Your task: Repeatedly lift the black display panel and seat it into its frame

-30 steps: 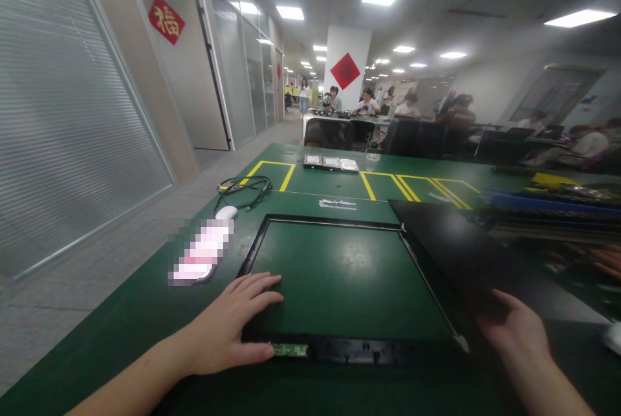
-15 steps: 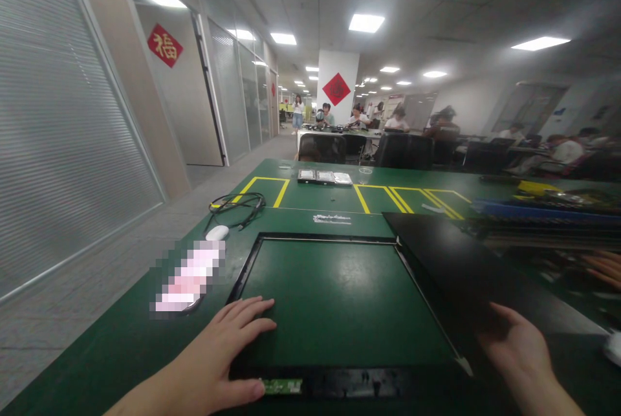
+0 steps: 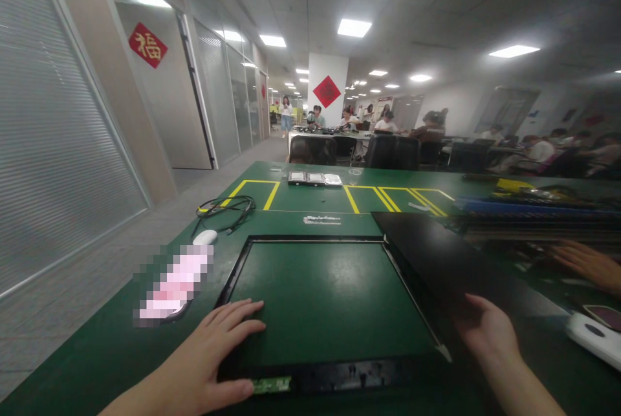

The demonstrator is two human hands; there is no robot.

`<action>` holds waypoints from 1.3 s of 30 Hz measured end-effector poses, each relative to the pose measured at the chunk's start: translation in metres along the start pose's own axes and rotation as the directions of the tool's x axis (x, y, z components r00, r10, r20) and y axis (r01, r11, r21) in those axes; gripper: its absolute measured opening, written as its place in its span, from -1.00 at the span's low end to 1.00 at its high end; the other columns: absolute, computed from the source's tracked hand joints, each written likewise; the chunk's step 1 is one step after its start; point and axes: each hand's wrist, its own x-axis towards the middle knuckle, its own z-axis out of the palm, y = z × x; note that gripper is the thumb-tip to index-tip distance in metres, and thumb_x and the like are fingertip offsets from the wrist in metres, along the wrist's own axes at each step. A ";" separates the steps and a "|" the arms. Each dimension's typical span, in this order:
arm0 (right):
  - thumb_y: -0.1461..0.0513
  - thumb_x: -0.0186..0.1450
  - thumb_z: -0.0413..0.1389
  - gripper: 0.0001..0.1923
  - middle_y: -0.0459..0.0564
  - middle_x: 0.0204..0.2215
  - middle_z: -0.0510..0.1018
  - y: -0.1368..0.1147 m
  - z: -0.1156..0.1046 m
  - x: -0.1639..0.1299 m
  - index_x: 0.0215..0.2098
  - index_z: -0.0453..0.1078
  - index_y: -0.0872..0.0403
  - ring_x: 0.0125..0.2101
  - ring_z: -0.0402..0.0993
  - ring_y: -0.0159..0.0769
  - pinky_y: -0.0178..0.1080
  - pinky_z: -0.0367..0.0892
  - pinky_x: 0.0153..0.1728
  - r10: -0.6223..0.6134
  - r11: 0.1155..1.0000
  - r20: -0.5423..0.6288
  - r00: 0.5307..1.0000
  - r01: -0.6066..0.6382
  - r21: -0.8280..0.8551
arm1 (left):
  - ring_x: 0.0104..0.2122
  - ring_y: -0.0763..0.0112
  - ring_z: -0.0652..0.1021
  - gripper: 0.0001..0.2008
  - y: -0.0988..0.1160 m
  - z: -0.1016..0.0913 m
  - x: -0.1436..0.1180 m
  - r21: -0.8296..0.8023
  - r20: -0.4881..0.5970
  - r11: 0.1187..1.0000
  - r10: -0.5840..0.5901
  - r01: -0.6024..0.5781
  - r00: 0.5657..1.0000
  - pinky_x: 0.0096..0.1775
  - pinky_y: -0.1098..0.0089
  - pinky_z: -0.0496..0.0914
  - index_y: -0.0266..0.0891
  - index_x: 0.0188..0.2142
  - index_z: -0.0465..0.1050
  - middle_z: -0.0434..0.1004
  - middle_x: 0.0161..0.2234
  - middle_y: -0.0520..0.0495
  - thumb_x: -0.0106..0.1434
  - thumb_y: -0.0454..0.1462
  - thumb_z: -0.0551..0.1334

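Head view. Clock positions are read from the centre of the frame, with 12 o'clock pointing away from the wearer. The black frame [image 3: 315,239] lies flat on the green table [image 3: 114,361], directly in front of the wearer; table surface shows through its opening.

The left hand [image 3: 213,354] is at 8 o'clock, open, palm down, fingers spread over the left rail of the frame. Its thumb tip is at the left end of the green board [image 3: 272,384], which sits on the near rail at 7 o'clock.

The right hand [image 3: 495,335] is at 4 o'clock, half open, thumb raised, at the near part of the black panel [image 3: 436,261]. Its other fingers are in dark shadow; whether they grip the panel cannot be told. The panel extends along the right rail from 1 to 4 o'clock.

Surrounding items: a pixelated object [image 3: 174,286] at 9 o'clock; a white oval item [image 3: 204,237] just beyond it; a coiled black cable [image 3: 226,214] at 10 to 11 o'clock; three drives [image 3: 315,178] in a row at 12 o'clock, with a clear cup [image 3: 355,176] to their right. At 3 o'clock is another person's hand [image 3: 589,265]; a white device [image 3: 596,341] lies nearer the wearer.
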 end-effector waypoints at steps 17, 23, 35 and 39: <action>0.38 0.04 0.17 -0.79 -0.10 -0.46 0.66 -0.015 0.004 -0.038 -0.36 0.47 0.01 -0.49 0.60 -0.24 -0.22 0.53 -0.52 -0.014 1.000 0.230 0.973 0.009 0.022 | 0.20 -0.02 0.45 -0.63 -0.020 0.006 0.002 -0.285 -0.146 0.958 -0.081 0.037 0.986 0.21 -0.05 0.25 0.10 0.10 0.53 0.50 0.21 -0.11 0.31 -0.06 0.23; 0.28 0.03 0.21 -0.89 -0.09 -0.49 0.67 -0.017 -0.009 -0.045 -0.44 0.49 -0.04 -0.45 0.62 -0.12 -0.05 0.57 -0.33 -0.036 0.998 0.391 0.919 0.057 -0.042 | 0.18 -0.06 0.47 -0.60 -0.020 -0.004 0.008 -0.717 -0.125 0.676 -0.362 0.168 0.924 0.25 0.01 0.23 0.06 0.07 0.56 0.57 0.15 -0.06 0.29 0.01 0.24; 0.29 -0.08 0.25 -0.88 -0.13 -0.63 0.61 -0.014 -0.010 -0.057 -0.57 0.43 -0.03 -0.61 0.54 -0.16 -0.12 0.51 -0.51 -0.050 0.981 0.236 0.970 0.091 -0.168 | 0.25 0.00 0.39 -0.11 -0.031 0.000 0.014 -0.982 0.170 -0.147 -0.450 0.115 0.876 0.25 0.05 0.24 -0.26 0.46 -0.15 0.40 0.28 -0.30 0.32 0.17 0.01; 0.25 -0.07 0.27 -0.89 -0.08 -0.60 0.63 -0.014 -0.013 -0.048 -0.53 0.46 -0.01 -0.55 0.57 -0.07 -0.07 0.51 -0.46 0.005 0.958 0.306 0.952 0.083 -0.274 | 0.12 -0.07 0.54 -0.05 -0.017 -0.011 0.017 -0.958 0.254 -0.239 -0.442 0.160 0.860 0.19 0.02 0.33 -0.31 0.45 -0.12 0.49 0.19 -0.39 0.28 0.21 0.04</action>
